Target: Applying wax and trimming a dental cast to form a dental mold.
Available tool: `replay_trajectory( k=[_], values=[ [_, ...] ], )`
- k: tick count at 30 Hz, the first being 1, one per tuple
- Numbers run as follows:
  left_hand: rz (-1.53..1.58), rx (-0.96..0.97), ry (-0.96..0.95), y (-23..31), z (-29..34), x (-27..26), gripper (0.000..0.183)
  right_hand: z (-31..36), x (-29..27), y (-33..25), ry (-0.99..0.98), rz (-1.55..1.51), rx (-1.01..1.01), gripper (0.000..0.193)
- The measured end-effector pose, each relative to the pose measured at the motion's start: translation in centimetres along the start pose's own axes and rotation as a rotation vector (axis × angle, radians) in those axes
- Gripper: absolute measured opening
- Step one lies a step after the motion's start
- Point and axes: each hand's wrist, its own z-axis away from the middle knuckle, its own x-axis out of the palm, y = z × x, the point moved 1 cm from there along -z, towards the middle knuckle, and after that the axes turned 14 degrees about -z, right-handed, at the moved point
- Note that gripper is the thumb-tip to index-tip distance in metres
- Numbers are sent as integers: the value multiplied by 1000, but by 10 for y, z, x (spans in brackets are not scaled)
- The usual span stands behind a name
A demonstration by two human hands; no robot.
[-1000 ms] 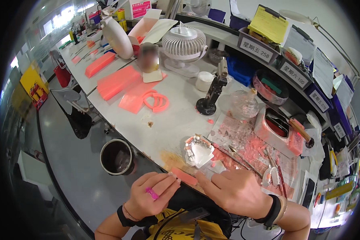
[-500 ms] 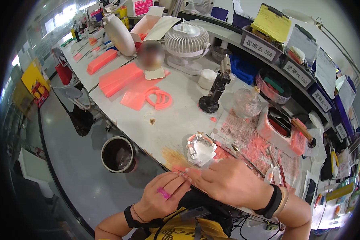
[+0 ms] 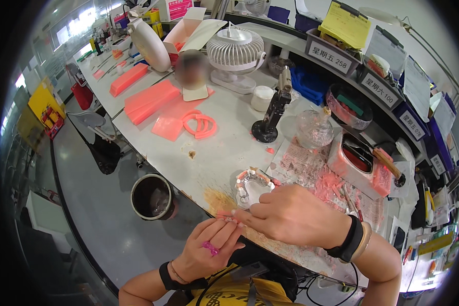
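Note:
Close to the bench's near edge, my left hand [image 3: 209, 249], with a pink ring on one finger, is closed with its fingertips together. A small pink piece [image 3: 224, 215], perhaps wax, shows at those fingertips, partly hidden. My right hand [image 3: 298, 217] is closed too, its fingertips meeting the left ones at this piece. Just beyond the right hand lies a white plaster dental model [image 3: 252, 188] with teeth and pink wax along its arch. The right hand covers part of the model's near right side.
Pink wax sheets [image 3: 150, 102] and a cut wax ring [image 3: 201, 126] lie farther left. Behind stand a white fan [image 3: 235, 51], a black upright torch [image 3: 271, 109], a glass burner [image 3: 313, 127] and a wax-smeared box [image 3: 359, 163]. A bin [image 3: 152, 198] stands on the floor.
My right hand has shifted slightly up and turned, and it hides more of the dental model and the tools beside it. The left hand stays almost where it was.

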Motion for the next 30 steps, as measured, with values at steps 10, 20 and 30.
replay_trajectory(
  k=[10, 20, 30],
  values=[
    [-21, 12, -48, 3, -5, -7, 40, -1, -11, -4, -107, 34, -38, 33],
    [-35, 16, -113, 7, -8, -13, 42, 32, -25, -12, -149, 17, 53, 41],
    [208, -62, -51, -20, -23, -27, 28, 78, -46, -23, -56, 10, 315, 24]
  ],
)
